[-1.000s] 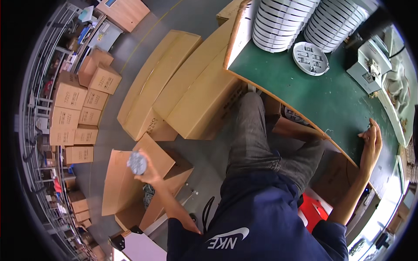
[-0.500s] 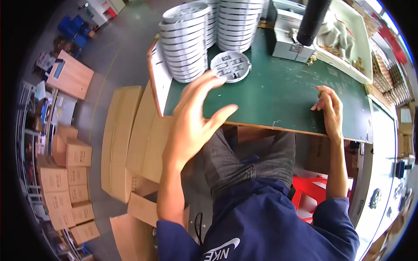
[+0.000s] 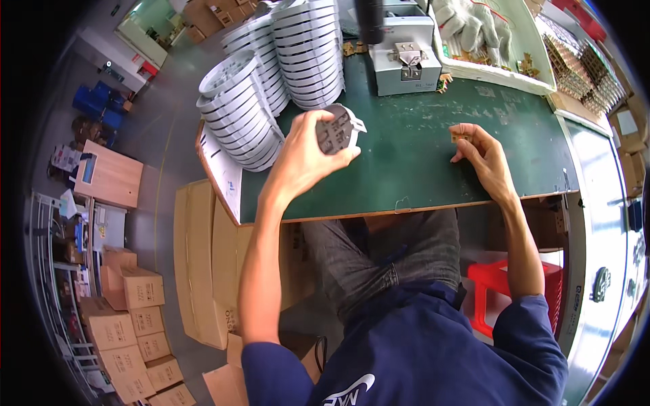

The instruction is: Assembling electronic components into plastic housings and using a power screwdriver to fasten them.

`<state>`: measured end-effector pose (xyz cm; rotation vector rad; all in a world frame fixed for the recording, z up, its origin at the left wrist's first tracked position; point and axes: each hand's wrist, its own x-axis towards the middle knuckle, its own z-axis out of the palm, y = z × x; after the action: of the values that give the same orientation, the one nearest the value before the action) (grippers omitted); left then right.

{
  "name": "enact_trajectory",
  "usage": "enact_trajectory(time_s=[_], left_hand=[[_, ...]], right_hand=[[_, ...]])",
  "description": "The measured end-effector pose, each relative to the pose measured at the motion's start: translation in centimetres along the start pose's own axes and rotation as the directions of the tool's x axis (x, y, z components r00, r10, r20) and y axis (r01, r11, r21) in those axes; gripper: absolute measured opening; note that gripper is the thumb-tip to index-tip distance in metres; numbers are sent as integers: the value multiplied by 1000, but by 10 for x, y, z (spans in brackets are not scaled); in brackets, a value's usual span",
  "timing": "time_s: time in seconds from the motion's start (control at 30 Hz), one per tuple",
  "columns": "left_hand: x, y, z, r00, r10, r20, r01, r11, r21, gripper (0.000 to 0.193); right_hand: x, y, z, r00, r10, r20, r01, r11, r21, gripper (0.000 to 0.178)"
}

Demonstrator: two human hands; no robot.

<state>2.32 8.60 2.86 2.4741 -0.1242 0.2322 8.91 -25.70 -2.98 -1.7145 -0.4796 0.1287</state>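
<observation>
Seated at a green work mat (image 3: 406, 169). Left hand (image 3: 305, 159) raised over the mat at about 11 o'clock from the person's lap, fingers curled round a round white disc (image 3: 337, 130) with dark cut-outs in its face; the grip is closed on the disc's rim and the disc is tilted, clear of the mat as far as can be judged. Right hand (image 3: 484, 159) out at 1 o'clock, resting on the mat, fingertips pinching a small brass-coloured piece (image 3: 461, 136); whether the piece touches the mat cannot be told. The two hands are well apart, so disc and brass piece are not yet brought together. Behind the left hand, at 11 to 12 o'clock, leaning stacks of like white discs (image 3: 271, 88), many of them; whether those are finished or waiting is not readable from here. At 12 o'clock a grey bench press (image 3: 405, 61) with nothing visibly seated under it. More brass pieces scattered near the press and in a tray (image 3: 501, 68) at 1 o'clock, with a pair of work gloves (image 3: 474, 24) lying in it. Judgement: one disc in hand, one fitting picked up, the joining and any pressing still to be done; no disc lies flat on the mat. Cardboard cartons (image 3: 203, 264) on the floor at 9 o'clock.
</observation>
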Motion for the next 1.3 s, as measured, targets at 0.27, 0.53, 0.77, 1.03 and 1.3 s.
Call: enact_trajectory(time_s=[0.27,0.53,0.77,1.03,1.3], left_hand=[[-37,17,54,983,114,146,170,-245,-955,99],[-36,22,74,979,168,114,184,-496,-849,91],[-35,21,70,989,80,126,143,-270,-952,97],[-23,29,75,978,147,-145,-185,935,-301,70],[-21,52,95,914,267,-304,-272,962,29,72]], right_hand=[[2,5,3,994,-97,-51,101,992,78,27],[2,14,0,984,1,-176,30,984,175,33],[2,-1,4,967,124,-222,-46,944,326,34],[-2,-12,8,995,0,-104,13,991,130,47],[-13,-28,20,998,-53,46,32,925,378,50]])
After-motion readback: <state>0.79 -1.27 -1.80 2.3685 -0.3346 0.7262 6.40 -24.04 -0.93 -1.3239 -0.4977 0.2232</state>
